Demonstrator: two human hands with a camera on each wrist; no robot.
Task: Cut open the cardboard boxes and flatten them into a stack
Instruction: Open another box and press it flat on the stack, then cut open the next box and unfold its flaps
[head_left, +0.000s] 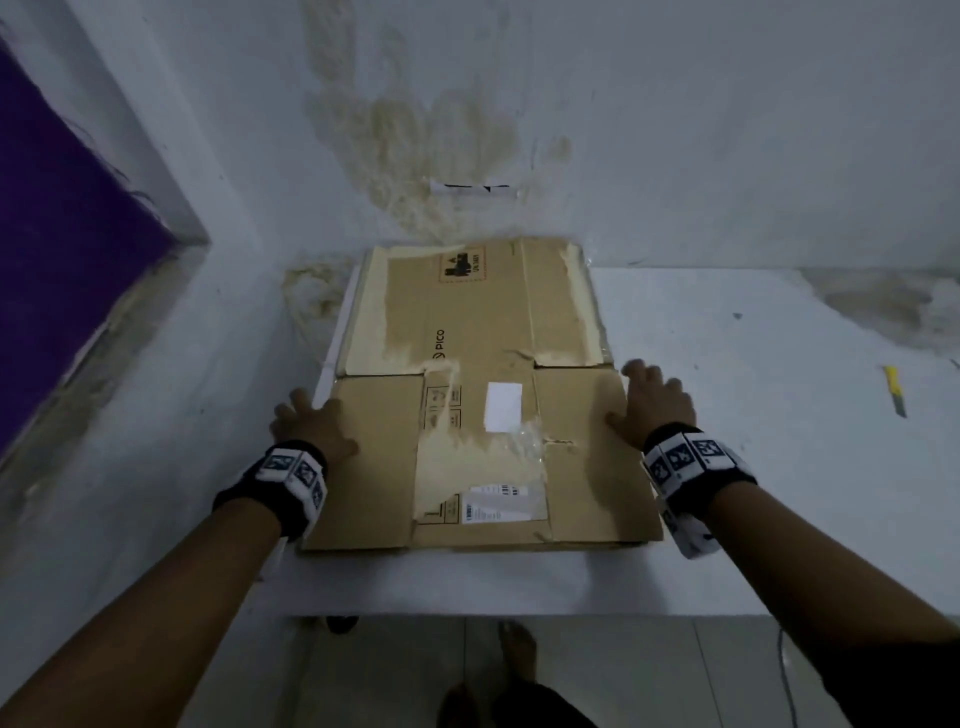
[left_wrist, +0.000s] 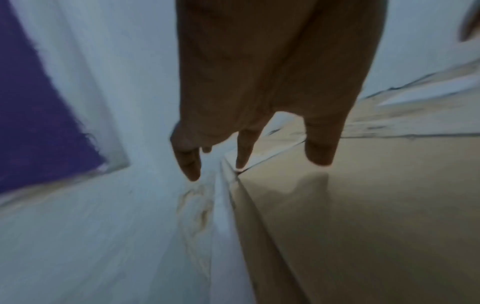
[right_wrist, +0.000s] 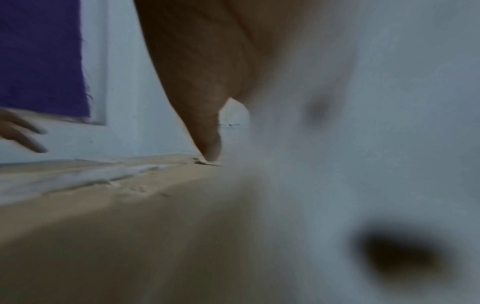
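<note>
Flattened cardboard box (head_left: 478, 400) on white worktop (head_left: 727, 415), left hand (head_left: 317, 426) and right hand (head_left: 655, 410) pressing its side edges, grips spread flat, holding nothing, yellow-handled cutter (head_left: 894, 389) well right of box.

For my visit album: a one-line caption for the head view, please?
Both hands, left hand and right hand, press flattened cardboard onto a white table.

Before me, a stained white wall (head_left: 467, 130); purple panel (head_left: 62, 234) upper left; tiled floor (head_left: 623, 675) below, dimly lit.

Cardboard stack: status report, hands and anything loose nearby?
Left hand and right hand open, pressing flattened cardboard on white table. Yellow-handled cutter lies apart, right. Nothing in the way.
</note>
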